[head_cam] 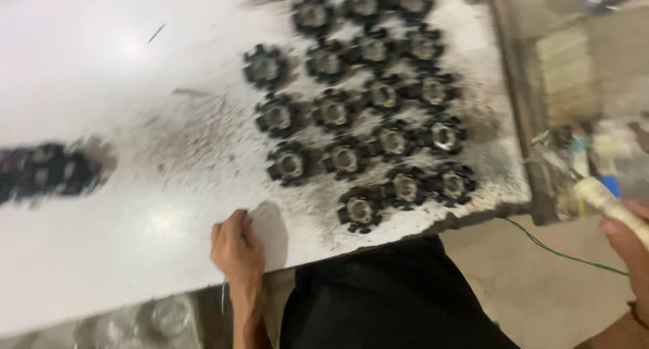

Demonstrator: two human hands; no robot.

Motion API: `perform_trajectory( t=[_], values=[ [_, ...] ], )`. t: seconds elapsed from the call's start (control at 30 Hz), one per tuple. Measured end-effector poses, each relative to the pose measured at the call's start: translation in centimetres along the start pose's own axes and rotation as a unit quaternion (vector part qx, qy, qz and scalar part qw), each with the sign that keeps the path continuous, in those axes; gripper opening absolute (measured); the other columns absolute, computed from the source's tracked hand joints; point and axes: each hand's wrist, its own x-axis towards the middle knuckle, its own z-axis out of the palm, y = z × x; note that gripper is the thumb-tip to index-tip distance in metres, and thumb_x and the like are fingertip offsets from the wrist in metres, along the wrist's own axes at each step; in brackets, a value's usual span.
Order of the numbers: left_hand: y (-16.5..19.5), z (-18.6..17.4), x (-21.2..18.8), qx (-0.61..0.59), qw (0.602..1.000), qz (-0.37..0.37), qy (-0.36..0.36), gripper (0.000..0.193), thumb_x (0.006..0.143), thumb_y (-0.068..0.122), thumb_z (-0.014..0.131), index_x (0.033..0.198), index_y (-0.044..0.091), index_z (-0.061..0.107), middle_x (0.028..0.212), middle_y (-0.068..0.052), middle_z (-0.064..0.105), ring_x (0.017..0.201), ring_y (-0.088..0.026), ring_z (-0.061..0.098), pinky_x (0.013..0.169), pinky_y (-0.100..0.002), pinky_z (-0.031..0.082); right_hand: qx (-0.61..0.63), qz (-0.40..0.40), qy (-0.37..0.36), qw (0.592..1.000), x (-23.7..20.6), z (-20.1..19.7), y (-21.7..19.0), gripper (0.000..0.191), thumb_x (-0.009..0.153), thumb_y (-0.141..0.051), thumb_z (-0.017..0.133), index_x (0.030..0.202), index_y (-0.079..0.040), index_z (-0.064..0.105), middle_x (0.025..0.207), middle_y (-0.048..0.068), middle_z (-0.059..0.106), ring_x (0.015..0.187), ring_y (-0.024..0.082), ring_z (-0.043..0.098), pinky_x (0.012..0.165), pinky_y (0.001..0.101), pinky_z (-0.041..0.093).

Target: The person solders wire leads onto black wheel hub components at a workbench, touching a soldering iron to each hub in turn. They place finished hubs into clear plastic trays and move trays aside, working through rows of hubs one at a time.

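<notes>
Head view looks down on a white table point(101, 254) dusted with dark grit. At the far left, a blurred dark cluster point(47, 173) sits alone near the table's edge; it looks like more of the same black parts, but the blur hides any detail.

Further right, at the near edge, the left hand point(238, 247) rests on the table with its fingers curled under and the knuckles up, the forearm rising from below the table. Its grip is closed loosely, and whether it holds anything cannot be told; it seems to be bracing the person against the edge. A thin wire point(223, 298) hangs near the wrist.

Right of that hand, well apart from it, lie about 18 black notched rings point(365, 112) with pale centres, set flat in rough diagonal rows, likely so each can be reached in turn. The nearest ring point(358, 210) lies close to the table's front edge. Dark clothing point(378, 301) fills the space below.

A green wire point(561, 251) trails across the floor. At the far right, off the table, the right hand point(629, 244) is wrapped around a pale cylindrical handle point(605, 197), thumb on top, tilted up and leftward.
</notes>
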Motion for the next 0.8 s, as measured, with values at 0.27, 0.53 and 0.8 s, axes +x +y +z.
perform_trajectory(
  t=[0.27,0.53,0.8],
  values=[
    [-7.8,4.6,-2.3,0.063,0.998,0.007,0.024,0.007,0.101,0.002,0.069,0.106,0.002,0.073,0.082,-0.017,0.069,0.078,-0.030,0.065,0.069,-0.041,0.055,0.637,-0.005,0.184,0.749,1.9,-1.6,10.0,0.024,0.107,-0.017,0.068,0.119,0.004,0.066,0.120,0.019,0.072,0.109,0.030,0.068,0.104,0.0398,0.057],
    [-10.0,6.8,-1.9,0.077,0.996,-0.021,0.046,0.006,0.097,0.003,0.070,0.103,0.003,0.073,0.080,-0.017,0.069,0.076,-0.030,0.065,0.068,-0.041,0.054,0.750,0.121,0.080,0.645,10.8,1.5,9.4,0.044,0.103,-0.028,0.065,0.115,0.014,0.066,0.112,0.021,0.075,0.107,0.031,0.071,0.099,0.0375,0.059],
    [-9.8,7.4,-1.7,0.072,0.994,-0.039,0.067,0.006,0.094,0.004,0.071,0.100,0.003,0.073,0.078,-0.016,0.068,0.073,-0.030,0.064,0.067,-0.041,0.054,0.464,-0.072,0.064,0.880,13.3,0.6,-1.3,0.014,0.106,-0.009,0.064,0.111,0.003,0.069,0.101,0.013,0.072,0.087,0.022,0.073,0.074,0.0332,0.056]
  ],
)
